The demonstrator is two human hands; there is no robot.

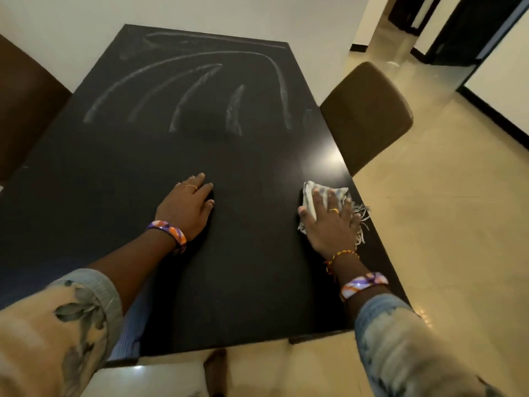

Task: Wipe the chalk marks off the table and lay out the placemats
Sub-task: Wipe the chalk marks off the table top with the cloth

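The black table point(120, 173) carries several curved white chalk marks point(197, 96) across its far half. My right hand point(332, 222) presses flat on a pale fringed cloth point(342, 193) near the table's right edge, fingers spread over it. My left hand point(187, 207) rests flat on the bare tabletop in the middle, fingers straight, holding nothing. The near half of the table shows no chalk. No placemats are in view.
A brown chair point(369, 113) stands at the table's right side and another point(25, 107) at the left. A white wall lies behind the table. Glossy cream floor point(446, 213) runs to the right toward dark doorways point(463, 30).
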